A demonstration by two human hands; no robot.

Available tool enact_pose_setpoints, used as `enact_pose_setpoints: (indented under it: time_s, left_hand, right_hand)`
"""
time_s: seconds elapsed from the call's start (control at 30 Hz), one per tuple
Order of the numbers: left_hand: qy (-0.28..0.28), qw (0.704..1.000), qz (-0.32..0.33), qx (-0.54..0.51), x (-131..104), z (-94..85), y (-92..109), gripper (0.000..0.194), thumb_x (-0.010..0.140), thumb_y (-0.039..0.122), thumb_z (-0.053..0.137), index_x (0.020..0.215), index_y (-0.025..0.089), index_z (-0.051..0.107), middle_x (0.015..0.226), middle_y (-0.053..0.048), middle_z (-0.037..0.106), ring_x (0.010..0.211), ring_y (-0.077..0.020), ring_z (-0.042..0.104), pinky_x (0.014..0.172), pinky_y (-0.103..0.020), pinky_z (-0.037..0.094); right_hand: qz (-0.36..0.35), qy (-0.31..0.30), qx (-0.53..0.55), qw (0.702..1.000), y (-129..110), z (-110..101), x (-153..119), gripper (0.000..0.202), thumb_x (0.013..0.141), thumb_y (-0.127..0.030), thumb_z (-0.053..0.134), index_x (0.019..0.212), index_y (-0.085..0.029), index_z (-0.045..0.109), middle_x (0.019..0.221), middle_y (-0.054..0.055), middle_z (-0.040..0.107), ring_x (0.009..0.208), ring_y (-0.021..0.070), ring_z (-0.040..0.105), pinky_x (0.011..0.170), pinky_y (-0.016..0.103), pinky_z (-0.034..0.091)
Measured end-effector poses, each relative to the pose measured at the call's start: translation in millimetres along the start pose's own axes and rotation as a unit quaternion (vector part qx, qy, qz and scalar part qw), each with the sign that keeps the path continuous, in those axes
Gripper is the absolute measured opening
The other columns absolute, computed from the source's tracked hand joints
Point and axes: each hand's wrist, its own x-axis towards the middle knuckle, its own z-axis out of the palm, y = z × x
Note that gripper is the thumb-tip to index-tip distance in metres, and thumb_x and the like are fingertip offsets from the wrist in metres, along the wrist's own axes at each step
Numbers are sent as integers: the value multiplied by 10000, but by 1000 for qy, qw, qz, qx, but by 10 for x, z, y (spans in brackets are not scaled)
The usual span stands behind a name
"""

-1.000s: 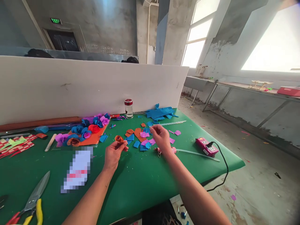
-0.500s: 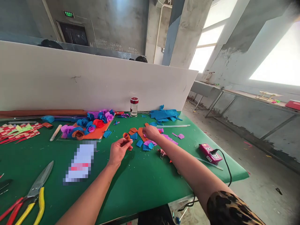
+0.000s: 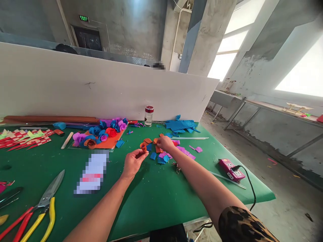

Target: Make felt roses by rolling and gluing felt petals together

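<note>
My left hand [image 3: 133,164] is closed in a pinch around the base of a small rolled orange paper flower [image 3: 143,146], held above the table. My right hand [image 3: 165,143] reaches over the cut paper pieces, fingers pinched together on an orange paper petal [image 3: 155,141]. Its fingertips are partly hidden. Around it lie blue paper pieces [image 3: 161,159] and purple ones [image 3: 185,152]. To the left, finished paper flowers in blue, purple, red and orange [image 3: 103,132] rest on an orange sheet [image 3: 107,144].
Large scissors [image 3: 47,198] lie at the front left of the green table [image 3: 151,201]. A red-lidded glass jar [image 3: 148,116] stands by the white partition [image 3: 111,87]. Blue paper [image 3: 181,125] and clear sticks [image 3: 191,138] lie at the back right. A pink power strip [image 3: 231,169] trails a cord.
The whole view has shifted, moving the scene slightly right. My right fingers have closed at an orange petal among the scraps. My left hand still holds the orange flower.
</note>
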Motion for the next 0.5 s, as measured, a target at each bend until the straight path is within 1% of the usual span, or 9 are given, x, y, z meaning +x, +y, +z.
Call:
enact_pose_setpoints:
  time_s: [0.07, 0.1, 0.2, 0.3, 0.37, 0.4, 0.43, 0.5]
  left_hand:
    - [-5, 1000, 22, 14, 3, -8, 5, 249, 663, 429, 757, 751, 196, 744, 776, -36, 741, 740, -188, 653, 773, -301, 513]
    - [-11, 999, 31, 14, 1, -10, 13, 244, 672, 426, 751, 763, 200, 743, 790, -35, 738, 756, -191, 651, 786, -305, 508]
    - [-34, 998, 56, -11, -20, -14, 57, 228, 670, 424, 746, 740, 209, 724, 766, -19, 696, 747, -181, 620, 752, -291, 503]
    - [-36, 997, 59, -35, -44, -22, 110, 234, 671, 432, 742, 735, 209, 715, 778, -18, 672, 749, -172, 598, 728, -277, 492]
    - [-27, 998, 40, -41, -55, -27, 156, 240, 670, 428, 752, 757, 207, 723, 761, -14, 666, 733, -162, 590, 715, -266, 477]
    - [-23, 998, 30, -42, -62, -27, 187, 246, 662, 425, 764, 768, 205, 728, 747, -10, 662, 726, -158, 586, 707, -261, 469]
    - [-23, 999, 19, -43, -70, -23, 224, 261, 650, 423, 779, 784, 204, 733, 738, -8, 659, 723, -155, 581, 695, -254, 460]
    - [-36, 998, -9, -48, -103, 1, 313, 315, 635, 448, 795, 818, 199, 738, 759, -11, 660, 692, -138, 556, 639, -241, 434]
  right_hand:
    - [13, 25, 57, 998, 67, -56, -20, 163, 727, -131, 615, 797, -180, 754, 818, 63, 734, 848, 207, 672, 681, 235, 456]
    - [20, 40, 89, 995, 98, -95, -32, 147, 724, -140, 617, 777, -172, 750, 800, 59, 732, 835, 204, 668, 680, 237, 458]
    - [40, 78, 199, 976, 155, -247, -102, 127, 745, -179, 607, 775, -154, 728, 773, 56, 723, 783, 188, 662, 675, 248, 479]
    - [41, 92, 323, 941, 128, -400, -285, 192, 828, -260, 548, 883, -146, 693, 786, 58, 719, 736, 161, 670, 660, 250, 518]
    - [30, 91, 395, 914, 69, -451, -505, 234, 867, -319, 514, 937, -153, 663, 816, 58, 716, 746, 148, 682, 683, 254, 540]
    - [27, 85, 429, 899, 34, -452, -642, 234, 865, -348, 525, 927, -162, 652, 806, 50, 709, 737, 144, 682, 694, 262, 548]
    - [21, 76, 471, 879, -2, -437, -794, 230, 855, -380, 549, 909, -177, 642, 779, 29, 695, 718, 134, 678, 708, 265, 552]
    - [10, 17, 661, 750, -69, -365, -1114, 237, 759, -410, 694, 831, -193, 635, 728, -6, 659, 672, 120, 660, 743, 284, 553]
